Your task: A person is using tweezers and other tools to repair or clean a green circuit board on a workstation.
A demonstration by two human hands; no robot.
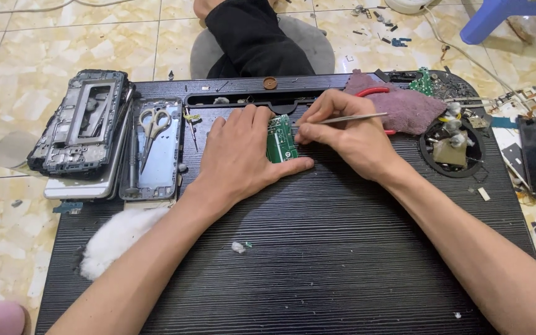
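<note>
Looking down at a black ribbed work mat point(317, 248), we see our two bare hands meeting over a small green circuit board point(280, 139). Our left hand point(243, 155) lies flat with fingers pressed together on the mat, thumb stretched along the board's near edge, so the board sits just right of the fingertips and is pinned in place. Our right hand point(342, 133) pinches a pair of slim metal tweezers point(342, 118), whose tips reach the board's upper right edge; the far end points away to the right. We judge the work to be mid-way: the board is already out of any casing and held steady, yet the picking at it looks unfinished, and no part is visibly lifted free. The board is a narrow rectangle, bright green with pale markings, lying flat; its finer parts are too small to tell. Beyond our left hand lie scissors point(154, 124) inside a grey phone shell point(150, 180), and stripped phone frames point(79, 124). Beyond our right hand rests a mauve cloth point(404, 105).
</note>
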